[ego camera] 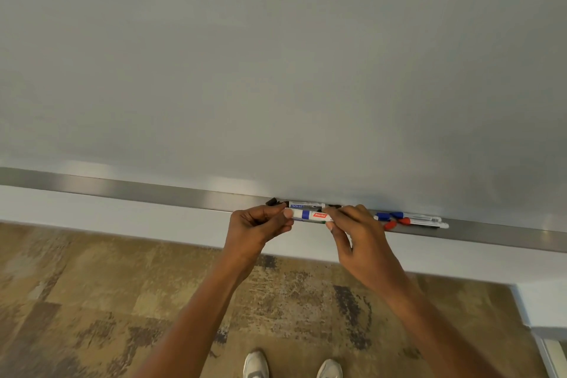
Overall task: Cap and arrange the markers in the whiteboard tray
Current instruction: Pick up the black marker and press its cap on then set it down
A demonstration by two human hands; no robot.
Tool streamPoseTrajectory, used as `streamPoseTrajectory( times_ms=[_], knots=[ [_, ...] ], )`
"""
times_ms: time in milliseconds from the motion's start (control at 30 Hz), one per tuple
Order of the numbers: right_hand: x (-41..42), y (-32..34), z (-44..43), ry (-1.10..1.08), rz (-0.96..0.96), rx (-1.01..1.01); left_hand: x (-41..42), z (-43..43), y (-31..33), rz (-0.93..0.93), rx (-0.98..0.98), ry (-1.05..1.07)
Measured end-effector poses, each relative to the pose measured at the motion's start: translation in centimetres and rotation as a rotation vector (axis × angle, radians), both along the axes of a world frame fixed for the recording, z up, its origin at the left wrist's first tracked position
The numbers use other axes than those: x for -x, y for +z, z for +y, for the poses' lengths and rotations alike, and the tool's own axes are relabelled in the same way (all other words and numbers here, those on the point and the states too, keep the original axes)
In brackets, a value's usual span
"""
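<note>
Both ends of the white marker (310,215) are hidden inside the fingers, so whether it is capped cannot be told. The left hand (257,224) pinches its left end, the right hand (357,233) its right, level just above the tray (184,198). Another marker (305,205) lies behind it; more markers (411,220) lie to the right.

This looks like an office or meeting room. A large whiteboard (276,55) fills the wall, with a metal tray (138,190) running along its lower edge. Markers (408,219) lie in the tray. Below the whiteboard, a pale wall (122,218) meets patterned brown carpet tiles (92,301).
</note>
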State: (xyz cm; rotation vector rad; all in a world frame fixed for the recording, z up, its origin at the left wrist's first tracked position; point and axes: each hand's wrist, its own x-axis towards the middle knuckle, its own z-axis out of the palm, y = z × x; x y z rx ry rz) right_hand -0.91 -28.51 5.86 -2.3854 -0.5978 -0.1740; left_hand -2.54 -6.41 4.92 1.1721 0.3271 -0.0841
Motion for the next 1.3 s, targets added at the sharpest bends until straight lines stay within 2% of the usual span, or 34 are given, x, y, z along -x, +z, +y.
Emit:
streamPoseTrajectory(
  times_ms=[233, 433, 567, 733, 867, 933, 1300],
  knots=[
    [-0.4, -1.3, 0.8, -0.007, 0.046, 0.013, 0.0, -0.2, -1.5, 0.053, 0.011, 0.032],
    [-2.1, -2.8, 1.2, 0.031, 0.187, 0.001, -1.0, 1.7, -2.8, 0.082, -0.030, 0.116],
    [-3.2, -4.3, 1.9, 0.018, 0.170, 0.020, -1.9, 2.9, -4.2, 0.147, -0.037, 0.146],
    [-4.5, -6.7, 3.3, -0.028, 0.168, 0.059, -3.6, 3.4, -6.8, 0.276, -0.265, 0.188],
    [-5.7, -8.2, 4.2, -0.090, 0.156, 0.146, -5.2, 3.3, -8.1, 0.328, -0.606, 0.163],
    [-6.2, -8.7, 4.6, -0.123, 0.172, 0.162, -5.9, 3.2, -8.8, 0.327, -0.717, 0.134],
    [-6.9, -10.8, 5.3, -0.145, 0.249, 0.216, -6.6, 2.9, -11.2, 0.277, -1.022, 0.008]
  ],
)
